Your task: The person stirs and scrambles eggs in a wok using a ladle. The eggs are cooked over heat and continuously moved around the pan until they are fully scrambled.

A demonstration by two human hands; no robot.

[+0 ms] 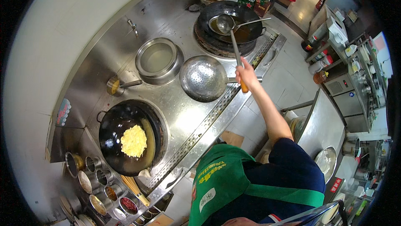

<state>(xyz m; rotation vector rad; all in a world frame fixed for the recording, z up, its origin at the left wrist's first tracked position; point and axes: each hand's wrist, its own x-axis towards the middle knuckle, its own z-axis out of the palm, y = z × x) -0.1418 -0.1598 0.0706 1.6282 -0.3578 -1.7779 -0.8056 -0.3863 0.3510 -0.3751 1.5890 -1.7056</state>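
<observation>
My right hand (246, 75) grips the wooden end of a long-handled metal ladle (236, 45). The ladle's bowl is over a round strainer or pan (214, 25) with its own thin handle, at the back wok (260, 36), which holds dark oil. Under my right hand lies the handle of a perforated metal skimmer (203, 78). My left hand is out of view. In the near wok (109, 144), a yellow, egg-like mass (134, 141) sits beside a pool of oil. A pale cloth-like thing (144, 173) is at that wok's rim.
A metal pot of cloudy liquid (158, 57) and a small metal pot with a handle (114, 86) stand on the steel stove. Seasoning tins (128, 205) and a bamboo brush (135, 190) are at lower left. A steel table (325, 122) with a metal bowl (326, 163) stands right.
</observation>
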